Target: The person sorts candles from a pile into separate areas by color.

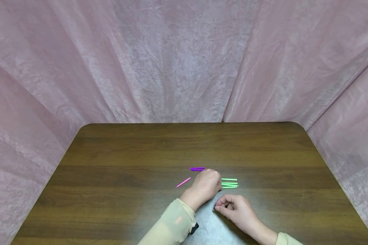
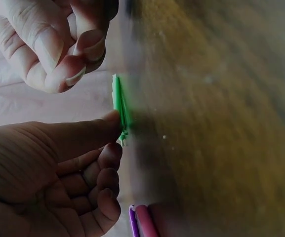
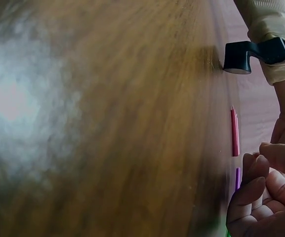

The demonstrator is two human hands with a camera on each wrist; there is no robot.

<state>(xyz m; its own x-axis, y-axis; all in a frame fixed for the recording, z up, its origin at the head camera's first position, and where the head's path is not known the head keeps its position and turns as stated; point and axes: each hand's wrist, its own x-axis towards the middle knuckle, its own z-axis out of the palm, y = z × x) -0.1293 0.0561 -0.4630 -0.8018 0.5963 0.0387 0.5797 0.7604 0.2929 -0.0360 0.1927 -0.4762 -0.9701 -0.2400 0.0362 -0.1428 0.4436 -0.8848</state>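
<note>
My left hand (image 1: 203,185) is low over the table at the left ends of several thin green candle-like sticks (image 1: 230,184), hiding those ends. In the left wrist view its thumb overlaps the green sticks (image 2: 117,96), with the other fingers curled below; I cannot tell whether it pinches one. Nearer the front, my right hand (image 1: 239,211) hovers with thumb and fingertips close together and nothing visible between them. Beyond the left hand lie purple sticks (image 1: 197,169), partly covered by it. A pink stick (image 1: 183,182) lies slanted to its left.
The brown wooden table (image 1: 125,153) has rounded far corners, with pink curtains (image 1: 178,61) hanging behind and beside it. A black device (image 1: 194,228) is strapped at the left sleeve. Bright glare (image 3: 14,101) shows on the tabletop in the right wrist view.
</note>
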